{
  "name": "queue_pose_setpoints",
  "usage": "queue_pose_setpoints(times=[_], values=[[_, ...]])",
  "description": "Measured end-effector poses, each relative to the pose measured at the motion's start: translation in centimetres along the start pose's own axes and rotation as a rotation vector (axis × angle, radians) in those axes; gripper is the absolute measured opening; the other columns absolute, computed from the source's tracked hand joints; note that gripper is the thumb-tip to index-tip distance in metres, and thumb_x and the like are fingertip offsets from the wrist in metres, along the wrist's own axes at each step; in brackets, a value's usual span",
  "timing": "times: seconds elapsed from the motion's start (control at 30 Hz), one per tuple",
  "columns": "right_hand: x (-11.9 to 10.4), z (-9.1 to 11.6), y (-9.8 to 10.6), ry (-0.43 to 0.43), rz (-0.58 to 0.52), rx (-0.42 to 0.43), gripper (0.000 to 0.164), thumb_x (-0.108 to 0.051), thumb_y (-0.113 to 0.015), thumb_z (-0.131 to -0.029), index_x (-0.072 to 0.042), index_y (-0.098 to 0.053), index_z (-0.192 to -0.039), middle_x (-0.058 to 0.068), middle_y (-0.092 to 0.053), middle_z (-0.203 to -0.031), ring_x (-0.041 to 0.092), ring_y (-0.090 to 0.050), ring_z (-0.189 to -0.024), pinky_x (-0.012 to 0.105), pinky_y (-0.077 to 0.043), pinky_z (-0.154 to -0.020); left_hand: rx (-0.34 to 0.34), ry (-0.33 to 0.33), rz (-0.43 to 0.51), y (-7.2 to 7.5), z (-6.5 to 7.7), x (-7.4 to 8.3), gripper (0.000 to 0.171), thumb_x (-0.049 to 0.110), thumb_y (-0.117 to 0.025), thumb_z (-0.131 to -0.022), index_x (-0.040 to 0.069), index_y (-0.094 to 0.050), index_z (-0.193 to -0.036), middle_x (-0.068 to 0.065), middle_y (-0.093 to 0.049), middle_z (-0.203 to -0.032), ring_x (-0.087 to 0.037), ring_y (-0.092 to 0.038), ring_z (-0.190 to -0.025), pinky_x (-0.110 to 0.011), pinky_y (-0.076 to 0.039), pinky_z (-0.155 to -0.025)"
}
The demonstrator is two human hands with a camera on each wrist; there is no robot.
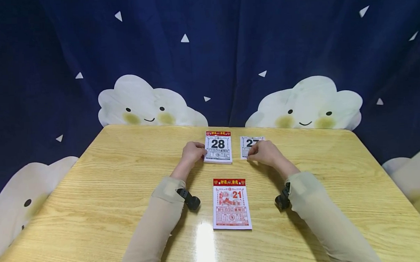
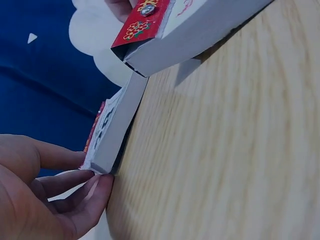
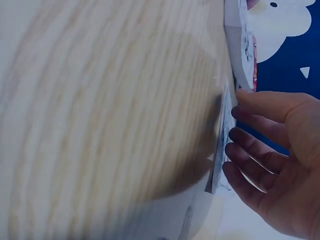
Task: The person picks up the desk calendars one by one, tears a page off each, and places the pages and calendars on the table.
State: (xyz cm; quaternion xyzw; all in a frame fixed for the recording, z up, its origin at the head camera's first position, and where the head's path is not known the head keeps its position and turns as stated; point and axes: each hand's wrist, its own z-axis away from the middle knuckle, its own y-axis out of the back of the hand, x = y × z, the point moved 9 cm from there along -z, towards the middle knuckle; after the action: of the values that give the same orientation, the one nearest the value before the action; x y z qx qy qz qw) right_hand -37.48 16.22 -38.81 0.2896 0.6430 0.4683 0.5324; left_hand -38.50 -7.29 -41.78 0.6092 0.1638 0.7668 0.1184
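The 27 leaf (image 1: 249,142) is laid near the far edge of the wooden table (image 1: 111,188), just to the right of the 28 pad (image 1: 218,147) and apart from it. Its lower part is touched by the fingertips of the right hand (image 1: 264,152), whose digits are spread and only loosely bent – nothing appears to be clasped. Whether the sheet is pressed fully flat cannot be told; light, even pressure is best used there, since thin paper is easily creased or dragged askew.

The 28 pad, topped by a red header, is pinched at its left edge by the left hand (image 1: 192,151), with thumb and fingers brought to the near corner. By that grip the block is probably kept steady; a soft hold should be preferred, as the top leaf could be scuffed by a hard squeeze. The narrow gap between pad and leaf is best preserved – the 2 are then more easily squared to each other.

Nearer the body, the 21 pad (image 1: 231,205), printed in red, is set between the 2 forearms and touched by neither hand. It should be given clearance, because a black wrist camera (image 1: 192,202) is worn on each arm beside it. Beyond the table, a dark blue curtain (image 1: 210,38) is hung.
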Motion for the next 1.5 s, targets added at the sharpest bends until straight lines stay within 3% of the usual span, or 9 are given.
queue_pose_setpoints(times=[0.23,0.5,0.77,1.13,1.3,1.5], values=[[-0.3,0.6,0.4,0.008,-0.068,0.02,0.019,-0.024,-0.069,-0.075,-0.009,-0.072,-0.086,0.005,-0.069,-0.085,0.02,-0.06,-0.08,0.034,-0.048,-0.071,-0.001,-0.016,0.03,0.3,0.7,0.0,0.026,0.001,-0.057,-0.08,-0.003,-0.063,-0.105,-0.017,-0.059,-0.1,-0.015,-0.052,-0.069,-0.026,-0.054,-0.061],[-1.0,2.2,-0.5,0.03,-0.147,-0.053,0.018,-0.021,-0.066,-0.079,-0.009,-0.07,-0.09,0.002,-0.068,-0.083,0.015,-0.059,-0.076,0.029,-0.048,-0.068,-0.032,-0.062,0.076,0.5,2.4,0.3,0.026,0.001,-0.056,-0.081,-0.004,-0.062,-0.106,-0.013,-0.058,-0.094,-0.015,-0.052,-0.068,-0.031,-0.055,-0.066],[-1.7,4.1,-1.3,0.055,-0.278,-0.121,0.025,-0.015,-0.068,-0.079,-0.002,-0.068,-0.099,0.004,-0.068,-0.084,0.01,-0.056,-0.068,0.024,-0.046,-0.058,-0.186,-0.033,0.201,-0.2,4.3,-0.3,0.025,-0.003,-0.055,-0.082,-0.01,-0.059,-0.106,-0.013,-0.056,-0.083,-0.017,-0.053,-0.067,-0.035,-0.056,-0.069],[-2.4,6.7,-2.6,0.023,-0.452,-0.191,0.028,-0.015,-0.068,-0.078,0.004,-0.065,-0.099,0.009,-0.067,-0.085,0.018,-0.06,-0.064,0.032,-0.052,-0.057,-0.385,0.001,-0.014,-1.3,7.2,-1.3,0.021,0.01,-0.059,-0.086,-0.006,-0.063,-0.1,-0.015,-0.063,-0.085,-0.015,-0.057,-0.063,-0.03,-0.056,-0.063],[-2.4,7.6,-3.5,-0.005,-0.46,-0.214,0.027,-0.016,-0.069,-0.078,0.002,-0.065,-0.098,0.005,-0.063,-0.077,0.015,-0.054,-0.056,0.029,-0.049,-0.05,-0.454,-0.005,-0.092,-1.6,8.6,-1.3,0.022,0.012,-0.062,-0.084,-0.006,-0.065,-0.095,-0.011,-0.061,-0.079,-0.013,-0.053,-0.058,-0.028,-0.055,-0.059],[-2.8,8.3,-3.7,-0.032,-0.43,-0.212,0.023,-0.016,-0.069,-0.077,-0.001,-0.067,-0.094,0.003,-0.063,-0.074,0.014,-0.052,-0.053,0.025,-0.045,-0.048,-0.484,-0.019,-0.187,-1.9,9.7,-1.5,0.021,0.015,-0.066,-0.08,-0.005,-0.067,-0.089,-0.01,-0.062,-0.077,-0.013,-0.054,-0.052,-0.028,-0.055,-0.057]])
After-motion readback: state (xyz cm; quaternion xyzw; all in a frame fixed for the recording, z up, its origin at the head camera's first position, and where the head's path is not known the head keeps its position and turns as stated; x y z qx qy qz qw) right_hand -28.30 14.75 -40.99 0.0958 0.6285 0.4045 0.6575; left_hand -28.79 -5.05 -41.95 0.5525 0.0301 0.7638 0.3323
